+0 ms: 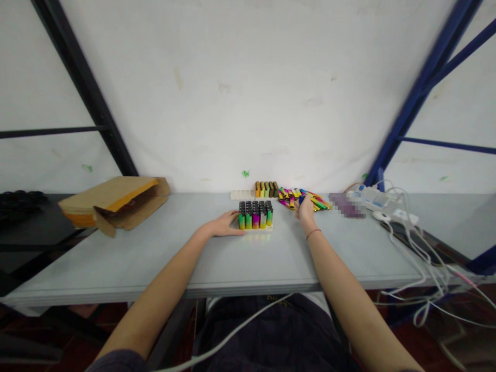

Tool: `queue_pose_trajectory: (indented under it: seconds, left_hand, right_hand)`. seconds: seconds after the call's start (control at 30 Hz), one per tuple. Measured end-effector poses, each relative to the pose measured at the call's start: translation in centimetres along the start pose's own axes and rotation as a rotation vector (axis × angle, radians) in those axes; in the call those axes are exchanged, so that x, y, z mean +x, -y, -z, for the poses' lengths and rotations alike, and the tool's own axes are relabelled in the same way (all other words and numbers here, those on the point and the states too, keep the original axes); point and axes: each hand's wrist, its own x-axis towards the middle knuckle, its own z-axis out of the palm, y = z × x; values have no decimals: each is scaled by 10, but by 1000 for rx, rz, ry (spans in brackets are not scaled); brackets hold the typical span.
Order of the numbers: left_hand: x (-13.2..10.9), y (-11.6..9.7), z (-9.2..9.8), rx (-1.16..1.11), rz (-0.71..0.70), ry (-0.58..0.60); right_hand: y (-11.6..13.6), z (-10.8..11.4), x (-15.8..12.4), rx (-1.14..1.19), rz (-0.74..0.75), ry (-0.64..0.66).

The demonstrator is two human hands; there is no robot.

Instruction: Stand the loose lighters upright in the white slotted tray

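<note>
Near the middle of the grey table (pixel 155 263), several colourful lighters (pixel 256 216) with black tops stand in rows in a white tray (pixel 259 230). My left hand (pixel 227 224) rests at the tray's left side, thumb and fingers apart around its corner. My right hand (pixel 305 211) is closed on a small dark blue object (pixel 301 199), mostly covered by the fingers. That hand is beside a loose heap of multicoloured lighters (pixel 320 202). Behind the tray, another group of lighters (pixel 266 189) stands in rows, at the right end of a white holder (pixel 242 195).
An opened cardboard box (pixel 112 199) lies at the table's left. At the right are a power strip (pixel 374 197), white cables (pixel 420 248) and a blurred purple item (pixel 347 205). A white wall backs the table; a blue metal post (pixel 411 101) rises at right.
</note>
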Motion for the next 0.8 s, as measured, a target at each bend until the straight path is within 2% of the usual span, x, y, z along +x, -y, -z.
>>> queue_pose_trajectory:
  seconds: [0.13, 0.37, 0.57, 0.8]
  left_hand:
    - [0, 1, 0, 1, -4, 6]
    - [0, -1, 1, 8, 3, 19]
    - [0, -1, 0, 6, 17, 18]
    - [1, 1, 0, -15, 6, 7]
  right_hand:
    - [4, -1, -4, 60, -162, -45]
    - [3, -1, -3, 95, -98, -29]
    - [3, -3, -6, 80, -159, -61]
    - [2, -8, -8, 65, -152, 49]
